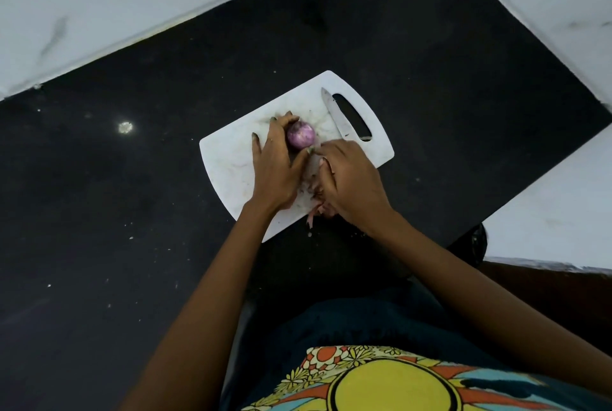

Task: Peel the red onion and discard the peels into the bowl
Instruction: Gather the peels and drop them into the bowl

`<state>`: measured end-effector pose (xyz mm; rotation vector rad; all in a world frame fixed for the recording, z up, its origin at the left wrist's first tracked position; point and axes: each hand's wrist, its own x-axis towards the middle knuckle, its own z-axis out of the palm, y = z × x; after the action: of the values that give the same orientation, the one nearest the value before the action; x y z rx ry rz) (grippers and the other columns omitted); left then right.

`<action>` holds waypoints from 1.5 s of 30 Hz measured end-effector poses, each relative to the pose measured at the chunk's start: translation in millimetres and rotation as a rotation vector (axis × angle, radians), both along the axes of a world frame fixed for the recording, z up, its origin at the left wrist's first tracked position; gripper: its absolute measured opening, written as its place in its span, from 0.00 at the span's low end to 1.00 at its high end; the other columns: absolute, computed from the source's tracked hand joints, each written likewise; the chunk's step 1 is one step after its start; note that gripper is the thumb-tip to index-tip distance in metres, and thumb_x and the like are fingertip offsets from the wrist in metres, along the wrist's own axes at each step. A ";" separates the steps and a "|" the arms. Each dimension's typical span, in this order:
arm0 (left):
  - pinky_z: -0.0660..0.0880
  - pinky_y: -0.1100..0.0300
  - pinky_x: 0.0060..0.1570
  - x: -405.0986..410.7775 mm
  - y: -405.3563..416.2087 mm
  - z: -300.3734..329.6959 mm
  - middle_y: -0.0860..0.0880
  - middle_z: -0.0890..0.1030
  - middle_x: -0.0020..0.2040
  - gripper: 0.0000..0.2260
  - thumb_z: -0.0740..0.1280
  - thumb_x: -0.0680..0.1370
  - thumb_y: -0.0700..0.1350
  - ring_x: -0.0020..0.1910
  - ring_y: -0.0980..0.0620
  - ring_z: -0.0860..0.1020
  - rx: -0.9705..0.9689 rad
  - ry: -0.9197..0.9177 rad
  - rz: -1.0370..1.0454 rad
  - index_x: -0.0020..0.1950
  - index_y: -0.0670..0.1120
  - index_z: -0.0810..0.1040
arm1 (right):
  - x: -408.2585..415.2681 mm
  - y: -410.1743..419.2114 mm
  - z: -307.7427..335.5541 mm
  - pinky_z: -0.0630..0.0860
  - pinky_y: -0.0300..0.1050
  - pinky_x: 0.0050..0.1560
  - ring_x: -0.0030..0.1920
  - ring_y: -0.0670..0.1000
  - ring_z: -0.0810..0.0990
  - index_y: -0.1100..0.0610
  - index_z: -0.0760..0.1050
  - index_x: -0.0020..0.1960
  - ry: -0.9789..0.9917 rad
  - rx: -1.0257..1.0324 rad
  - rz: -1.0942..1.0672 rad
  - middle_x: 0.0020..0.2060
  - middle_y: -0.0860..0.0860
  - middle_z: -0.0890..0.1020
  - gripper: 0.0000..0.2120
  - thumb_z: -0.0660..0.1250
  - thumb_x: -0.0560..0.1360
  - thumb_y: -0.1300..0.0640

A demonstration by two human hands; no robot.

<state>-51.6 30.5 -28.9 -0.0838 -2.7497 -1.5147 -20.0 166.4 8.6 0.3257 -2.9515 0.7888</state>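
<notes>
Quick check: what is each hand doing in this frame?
Left hand: fingers curled round the red onion, holding it on the cutting board.
Right hand: fingers bent down over loose peels; whether it grips them cannot be told.

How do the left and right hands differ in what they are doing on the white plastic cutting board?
The left hand grips the round purple-red onion, fingers curled round its far side; the right hand does not hold it. The left hand lies further up the white plastic cutting board; the right sits at its near edge, over pinkish peel scraps. Both are bare and over the board.
</notes>
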 end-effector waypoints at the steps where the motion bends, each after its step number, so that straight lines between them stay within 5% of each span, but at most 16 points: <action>1: 0.39 0.50 0.73 0.1 0.6 -1.7 0.51 0.72 0.67 0.20 0.65 0.78 0.47 0.70 0.53 0.67 -0.018 0.005 -0.003 0.68 0.48 0.64 | -7.1 -0.4 -1.6 0.72 0.49 0.58 0.57 0.56 0.75 0.63 0.76 0.58 -0.056 0.021 -0.002 0.56 0.58 0.79 0.16 0.56 0.77 0.58; 4: 0.41 0.48 0.74 0.0 -0.8 -4.8 0.51 0.72 0.67 0.21 0.66 0.77 0.49 0.71 0.51 0.66 -0.044 0.015 -0.014 0.68 0.48 0.65 | -17.7 1.2 -6.1 0.57 0.49 0.73 0.73 0.56 0.62 0.63 0.64 0.71 -0.221 0.124 0.052 0.71 0.59 0.66 0.21 0.53 0.81 0.55; 8: 0.44 0.47 0.74 -1.0 -5.4 -3.6 0.50 0.72 0.70 0.24 0.65 0.74 0.52 0.73 0.48 0.64 -0.057 0.015 -0.036 0.69 0.50 0.66 | 0.1 5.8 -8.9 0.45 0.47 0.75 0.77 0.53 0.50 0.61 0.53 0.76 -0.278 0.295 0.174 0.76 0.57 0.55 0.26 0.48 0.82 0.49; 11: 0.42 0.53 0.73 2.5 -5.8 -1.7 0.48 0.68 0.73 0.28 0.62 0.74 0.52 0.76 0.48 0.58 -0.068 -0.023 -0.034 0.73 0.49 0.63 | 20.8 4.4 -9.7 0.48 0.44 0.74 0.75 0.54 0.58 0.63 0.62 0.73 -0.240 0.270 0.213 0.73 0.59 0.63 0.26 0.47 0.82 0.48; 16: 0.41 0.61 0.73 15.9 -5.1 0.9 0.47 0.64 0.75 0.26 0.52 0.79 0.52 0.76 0.52 0.55 -0.003 -0.048 0.105 0.76 0.44 0.61 | 29.5 6.6 -5.8 0.72 0.44 0.58 0.57 0.55 0.77 0.63 0.78 0.56 -0.019 -0.024 0.037 0.53 0.57 0.81 0.18 0.54 0.78 0.54; 20: 0.43 0.58 0.74 34.9 -5.1 -1.0 0.45 0.63 0.75 0.28 0.44 0.79 0.54 0.77 0.49 0.55 -0.093 -0.013 0.255 0.75 0.42 0.61 | 13.2 4.1 -5.9 0.58 0.46 0.71 0.71 0.54 0.65 0.62 0.68 0.69 -0.189 -0.010 -0.011 0.68 0.58 0.71 0.23 0.52 0.79 0.51; 23: 0.42 0.57 0.74 47.5 -0.7 -2.3 0.45 0.59 0.77 0.31 0.41 0.78 0.56 0.77 0.49 0.51 -0.218 -0.030 0.163 0.77 0.42 0.57 | 10.0 -1.0 -14.8 0.46 0.48 0.76 0.76 0.53 0.52 0.60 0.56 0.75 -0.287 0.122 0.106 0.76 0.56 0.58 0.30 0.45 0.78 0.46; 26: 0.41 0.57 0.75 59.6 4.8 -5.0 0.45 0.56 0.78 0.30 0.40 0.78 0.56 0.78 0.51 0.49 -0.310 -0.012 0.030 0.77 0.43 0.54 | 17.8 -2.9 -17.8 0.46 0.47 0.75 0.76 0.52 0.53 0.60 0.59 0.74 -0.269 0.143 0.172 0.75 0.56 0.60 0.29 0.43 0.78 0.47; 30: 0.52 0.52 0.75 77.7 8.1 -3.8 0.45 0.66 0.74 0.27 0.43 0.81 0.53 0.75 0.51 0.59 -0.180 0.050 -0.096 0.75 0.43 0.63 | 28.9 3.7 -13.6 0.65 0.47 0.69 0.66 0.56 0.72 0.62 0.73 0.64 -0.163 -0.019 0.139 0.63 0.58 0.77 0.24 0.49 0.77 0.52; 34: 0.70 0.50 0.62 80.4 6.3 3.2 0.52 0.77 0.61 0.19 0.50 0.82 0.48 0.61 0.55 0.74 0.080 0.149 0.163 0.66 0.44 0.74 | 28.1 5.1 -4.5 0.70 0.43 0.55 0.52 0.55 0.76 0.62 0.78 0.55 -0.034 -0.130 0.024 0.49 0.55 0.81 0.17 0.55 0.75 0.57; 37: 0.71 0.52 0.61 68.1 2.6 7.0 0.49 0.78 0.60 0.17 0.53 0.81 0.46 0.60 0.54 0.74 0.050 0.168 0.294 0.64 0.43 0.75 | 19.3 -0.1 -5.8 0.69 0.45 0.56 0.53 0.57 0.76 0.63 0.77 0.56 -0.031 -0.045 0.057 0.50 0.57 0.81 0.15 0.59 0.74 0.60; 41: 0.64 0.60 0.64 35.9 -10.2 12.2 0.47 0.74 0.66 0.20 0.62 0.78 0.46 0.64 0.49 0.71 -0.035 0.086 0.170 0.69 0.44 0.69 | 7.5 -2.6 -5.4 0.72 0.53 0.56 0.55 0.57 0.75 0.63 0.76 0.58 -0.099 0.042 0.052 0.53 0.56 0.79 0.18 0.55 0.74 0.57; 45: 0.66 0.50 0.64 1.6 -11.2 17.4 0.46 0.76 0.65 0.28 0.71 0.73 0.51 0.65 0.45 0.70 -0.258 0.008 -0.001 0.71 0.49 0.68 | 3.4 3.3 -8.2 0.70 0.50 0.59 0.58 0.56 0.74 0.62 0.76 0.59 -0.161 0.025 0.044 0.57 0.56 0.78 0.16 0.57 0.76 0.61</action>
<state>-50.0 19.3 -11.6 -0.0910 -2.9223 -1.1476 -16.6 169.7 0.3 0.3463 -3.1165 0.8203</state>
